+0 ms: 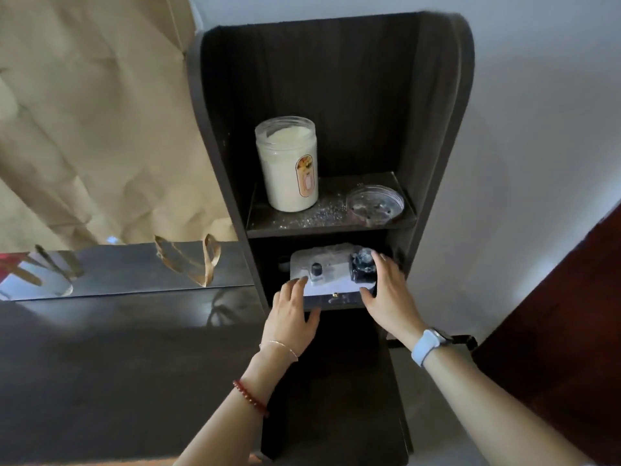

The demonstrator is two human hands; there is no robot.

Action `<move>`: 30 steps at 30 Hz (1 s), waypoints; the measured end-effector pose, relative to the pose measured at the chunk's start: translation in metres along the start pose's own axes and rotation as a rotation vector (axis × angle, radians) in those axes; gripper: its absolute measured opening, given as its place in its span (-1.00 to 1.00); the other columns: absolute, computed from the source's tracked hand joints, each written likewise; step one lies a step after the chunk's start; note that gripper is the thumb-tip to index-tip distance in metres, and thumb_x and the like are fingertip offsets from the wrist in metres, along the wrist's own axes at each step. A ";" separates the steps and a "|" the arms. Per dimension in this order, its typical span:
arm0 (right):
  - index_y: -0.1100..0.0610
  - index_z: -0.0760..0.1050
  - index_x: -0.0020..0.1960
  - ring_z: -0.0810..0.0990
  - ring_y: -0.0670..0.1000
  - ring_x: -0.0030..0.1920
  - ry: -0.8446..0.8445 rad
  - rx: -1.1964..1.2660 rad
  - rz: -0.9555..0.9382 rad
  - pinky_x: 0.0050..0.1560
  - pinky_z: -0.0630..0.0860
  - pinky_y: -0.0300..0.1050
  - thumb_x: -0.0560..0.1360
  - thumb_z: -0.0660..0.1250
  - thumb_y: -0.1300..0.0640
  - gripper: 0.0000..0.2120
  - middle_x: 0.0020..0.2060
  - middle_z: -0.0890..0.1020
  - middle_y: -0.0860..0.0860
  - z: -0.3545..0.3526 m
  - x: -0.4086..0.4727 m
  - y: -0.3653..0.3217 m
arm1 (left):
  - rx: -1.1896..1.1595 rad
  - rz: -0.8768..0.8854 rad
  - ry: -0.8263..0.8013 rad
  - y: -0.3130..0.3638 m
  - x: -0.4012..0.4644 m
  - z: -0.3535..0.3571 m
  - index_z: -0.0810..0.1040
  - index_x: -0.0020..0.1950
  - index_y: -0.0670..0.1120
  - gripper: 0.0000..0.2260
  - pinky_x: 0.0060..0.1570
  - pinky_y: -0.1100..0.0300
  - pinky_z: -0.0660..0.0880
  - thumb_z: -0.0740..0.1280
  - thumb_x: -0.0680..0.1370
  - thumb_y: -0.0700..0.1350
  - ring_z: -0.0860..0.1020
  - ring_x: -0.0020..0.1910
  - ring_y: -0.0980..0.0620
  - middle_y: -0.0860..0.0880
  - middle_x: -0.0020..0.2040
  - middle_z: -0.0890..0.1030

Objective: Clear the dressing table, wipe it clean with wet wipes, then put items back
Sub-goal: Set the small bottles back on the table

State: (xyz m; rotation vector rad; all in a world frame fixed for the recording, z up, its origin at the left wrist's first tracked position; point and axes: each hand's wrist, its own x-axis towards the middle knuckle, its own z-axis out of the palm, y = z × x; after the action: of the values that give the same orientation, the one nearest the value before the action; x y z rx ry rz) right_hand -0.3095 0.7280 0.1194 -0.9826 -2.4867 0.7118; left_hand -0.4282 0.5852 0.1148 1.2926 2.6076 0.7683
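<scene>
- The dark shelf unit point(433, 129) stands at the right end of the dressing table point(117, 364), against a white wall.
- On the upper shelf point(322, 223) a big clear jar point(287, 163) with white powder inside stands on the left, upright and without a lid; it has an oval label on its side.
- To the right of the jar, on the same shelf, lies a shallow clear dish point(374, 204), apart from the jar. Between them small glittering bits point(322, 210) are spread on the shelf.
- In the lower compartment sits a white tray point(331, 280). A small dark-capped bottle point(316, 272) stands on its left part and a larger dark bottle point(363, 265) stands on its right part.
- The left hand point(290, 312) is at the near left corner of the tray; the fingers are spread and reach up along the left edge, the thumb is under the front edge.
- The right hand point(386, 290) is at the right side of the tray, open around it: the fingers curve near the larger dark bottle and the thumb presses the near right corner. The two hands hold the tray between them.
- The left wrist has a thin chain and a red bead bracelet point(250, 398); the right wrist has a watch with a pale blue band point(425, 346).
- The table top is dark and glossy. A mirror point(100, 163) at the far left shows beige cloth.
</scene>
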 end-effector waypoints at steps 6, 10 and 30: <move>0.13 -0.13 0.50 -0.01 0.10 0.49 -0.173 -0.051 -0.014 0.37 0.21 -0.03 0.49 0.31 0.17 -0.23 0.50 -0.12 0.09 0.016 0.043 0.012 | 0.162 -0.063 -0.080 -0.004 0.066 0.022 0.11 0.45 -0.06 -0.41 0.22 0.07 0.28 0.28 0.51 0.03 0.24 0.31 -0.13 -0.08 0.39 0.26; 0.16 0.09 0.45 0.21 0.12 0.41 -0.146 0.019 -0.017 0.36 0.24 -0.05 0.46 0.33 0.23 -0.35 0.43 0.16 0.14 0.022 0.052 0.014 | 0.224 -0.074 -0.084 -0.013 0.085 0.032 0.27 0.35 -0.03 -0.55 0.17 0.07 0.28 0.27 0.50 0.03 0.26 0.30 -0.10 -0.07 0.29 0.41; 0.15 0.41 0.11 0.42 -0.07 0.00 -0.178 0.240 -0.148 0.03 0.31 -0.42 0.20 0.58 0.16 -0.44 -0.06 0.39 -0.07 0.062 -0.016 -0.040 | -0.199 -0.138 0.277 -0.120 -0.044 0.008 0.50 0.06 -0.03 -0.73 0.03 0.37 0.32 0.38 0.38 -0.10 0.43 0.00 0.12 0.05 -0.02 0.53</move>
State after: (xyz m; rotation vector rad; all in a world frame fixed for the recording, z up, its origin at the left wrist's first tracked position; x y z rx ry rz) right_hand -0.3510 0.6721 0.0903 -0.6670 -2.5143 1.0590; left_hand -0.4831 0.4939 0.0439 1.0033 2.7027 1.2224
